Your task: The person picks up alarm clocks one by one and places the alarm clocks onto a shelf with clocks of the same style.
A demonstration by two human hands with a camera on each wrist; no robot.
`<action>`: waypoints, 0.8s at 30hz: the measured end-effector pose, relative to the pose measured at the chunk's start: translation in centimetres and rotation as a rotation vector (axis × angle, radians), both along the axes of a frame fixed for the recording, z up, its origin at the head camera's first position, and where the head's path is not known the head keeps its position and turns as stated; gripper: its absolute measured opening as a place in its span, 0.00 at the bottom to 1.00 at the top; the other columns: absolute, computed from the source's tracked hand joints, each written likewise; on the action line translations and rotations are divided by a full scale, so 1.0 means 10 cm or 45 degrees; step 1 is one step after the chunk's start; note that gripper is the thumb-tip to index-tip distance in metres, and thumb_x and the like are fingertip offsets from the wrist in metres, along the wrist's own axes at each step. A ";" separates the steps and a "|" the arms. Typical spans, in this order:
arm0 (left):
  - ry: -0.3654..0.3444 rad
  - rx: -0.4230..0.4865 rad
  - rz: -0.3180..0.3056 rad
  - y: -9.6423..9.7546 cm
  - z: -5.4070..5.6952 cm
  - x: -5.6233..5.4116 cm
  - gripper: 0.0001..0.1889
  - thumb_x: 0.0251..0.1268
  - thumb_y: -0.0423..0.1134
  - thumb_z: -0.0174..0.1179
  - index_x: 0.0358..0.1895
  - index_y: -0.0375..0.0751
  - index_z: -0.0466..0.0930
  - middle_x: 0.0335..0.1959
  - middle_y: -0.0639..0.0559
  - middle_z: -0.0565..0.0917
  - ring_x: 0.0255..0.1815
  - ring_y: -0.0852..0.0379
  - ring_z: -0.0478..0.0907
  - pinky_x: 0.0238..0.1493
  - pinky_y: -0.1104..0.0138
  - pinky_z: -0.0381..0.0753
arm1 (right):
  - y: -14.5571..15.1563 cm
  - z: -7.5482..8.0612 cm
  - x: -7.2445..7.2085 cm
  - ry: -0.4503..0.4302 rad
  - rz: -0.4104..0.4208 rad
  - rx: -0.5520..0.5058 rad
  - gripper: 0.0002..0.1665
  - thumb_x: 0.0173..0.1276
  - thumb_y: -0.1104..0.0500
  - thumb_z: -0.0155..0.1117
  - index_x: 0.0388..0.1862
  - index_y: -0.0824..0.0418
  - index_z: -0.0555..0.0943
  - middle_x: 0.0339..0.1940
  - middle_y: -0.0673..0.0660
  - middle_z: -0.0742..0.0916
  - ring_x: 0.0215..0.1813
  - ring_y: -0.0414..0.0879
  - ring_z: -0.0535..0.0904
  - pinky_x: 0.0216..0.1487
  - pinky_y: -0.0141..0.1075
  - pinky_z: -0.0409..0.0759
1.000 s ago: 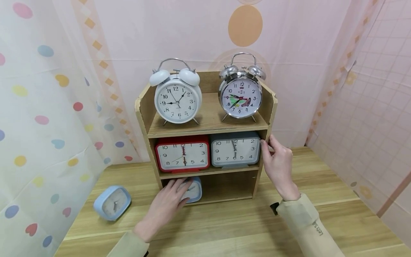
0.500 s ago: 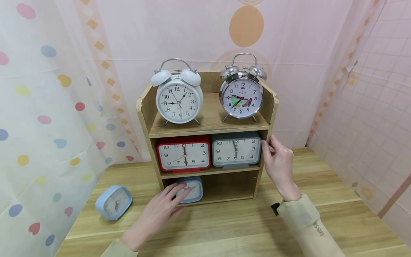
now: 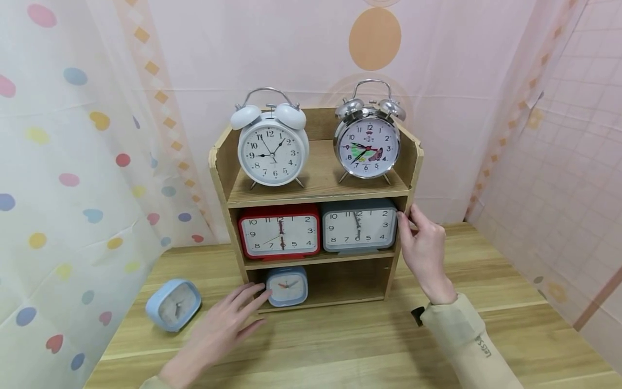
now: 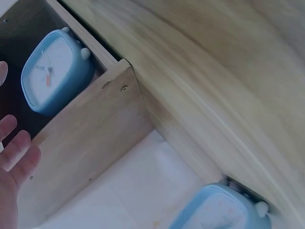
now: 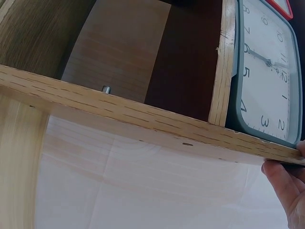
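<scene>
A small light-blue alarm clock (image 3: pixel 287 287) stands upright at the left of the bottom compartment of a wooden shelf (image 3: pixel 318 198). My left hand (image 3: pixel 218 324) is just in front of it with fingers loosely extended and nothing held; the left wrist view shows the fingers (image 4: pixel 16 148) apart from the clock. With thumb and fingers, my right hand (image 3: pixel 424 246) pinches the front edge of the shelf's right side panel (image 5: pixel 143 117), beside the grey clock (image 3: pixel 359 226). On the table to the left, a second light-blue clock (image 3: pixel 173 305) leans back, its face tilted up.
A red clock (image 3: pixel 280 232) shares the middle compartment with the grey one. Up top stand a white twin-bell clock (image 3: pixel 273 151) and a silver twin-bell clock (image 3: pixel 367 143). Patterned curtains (image 3: pixel 73 162) surround the wooden table (image 3: pixel 340 346).
My left hand has let go of the blue clock in the bottom compartment and drawn back to the left and toward me. The right hand keeps its hold on the side panel.
</scene>
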State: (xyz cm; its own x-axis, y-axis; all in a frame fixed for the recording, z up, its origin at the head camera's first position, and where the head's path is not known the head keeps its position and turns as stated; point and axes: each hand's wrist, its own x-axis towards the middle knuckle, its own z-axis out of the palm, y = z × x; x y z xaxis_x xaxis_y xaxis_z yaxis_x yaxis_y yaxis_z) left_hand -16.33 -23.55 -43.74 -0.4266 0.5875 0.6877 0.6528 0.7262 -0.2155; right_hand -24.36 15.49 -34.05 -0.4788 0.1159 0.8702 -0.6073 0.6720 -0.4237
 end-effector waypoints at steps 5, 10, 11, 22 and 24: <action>0.016 0.022 -0.011 -0.07 -0.01 0.02 0.33 0.86 0.60 0.34 0.63 0.43 0.84 0.57 0.44 0.87 0.54 0.46 0.86 0.45 0.56 0.89 | 0.01 0.00 0.00 0.007 -0.010 0.005 0.11 0.74 0.71 0.62 0.30 0.73 0.79 0.23 0.68 0.87 0.32 0.66 0.91 0.31 0.47 0.86; 0.042 0.080 -0.038 -0.17 -0.06 0.01 0.31 0.85 0.61 0.38 0.61 0.43 0.86 0.57 0.45 0.87 0.53 0.47 0.86 0.43 0.56 0.87 | 0.00 0.00 0.00 0.007 -0.007 0.006 0.10 0.74 0.70 0.62 0.30 0.73 0.79 0.24 0.68 0.88 0.32 0.66 0.91 0.31 0.48 0.86; 0.042 0.089 -0.036 -0.20 -0.07 0.01 0.31 0.85 0.61 0.39 0.61 0.44 0.86 0.57 0.45 0.87 0.54 0.47 0.86 0.42 0.56 0.87 | 0.00 0.01 0.01 0.007 -0.003 0.003 0.10 0.75 0.71 0.62 0.30 0.73 0.79 0.24 0.68 0.87 0.33 0.66 0.91 0.32 0.49 0.86; -0.095 0.117 0.119 -0.40 -0.13 0.09 0.34 0.81 0.66 0.39 0.62 0.44 0.85 0.62 0.44 0.86 0.59 0.45 0.83 0.48 0.51 0.87 | 0.00 -0.01 0.01 -0.009 0.008 -0.004 0.09 0.74 0.71 0.62 0.32 0.73 0.80 0.26 0.70 0.89 0.33 0.66 0.91 0.32 0.50 0.86; -0.123 0.129 0.149 -0.44 -0.13 0.10 0.33 0.81 0.66 0.43 0.63 0.44 0.84 0.63 0.43 0.85 0.60 0.43 0.82 0.49 0.49 0.87 | 0.00 -0.01 0.01 -0.004 0.008 -0.005 0.09 0.74 0.71 0.62 0.32 0.73 0.80 0.26 0.70 0.89 0.33 0.66 0.91 0.33 0.50 0.86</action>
State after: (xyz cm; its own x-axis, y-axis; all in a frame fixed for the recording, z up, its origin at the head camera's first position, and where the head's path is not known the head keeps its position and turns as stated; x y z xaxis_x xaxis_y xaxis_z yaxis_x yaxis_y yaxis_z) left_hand -15.34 -27.93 -45.00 -0.5549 0.4595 0.6935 0.5766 0.8133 -0.0775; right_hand -24.28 15.46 -34.12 -0.4823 0.1163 0.8683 -0.6103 0.6664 -0.4283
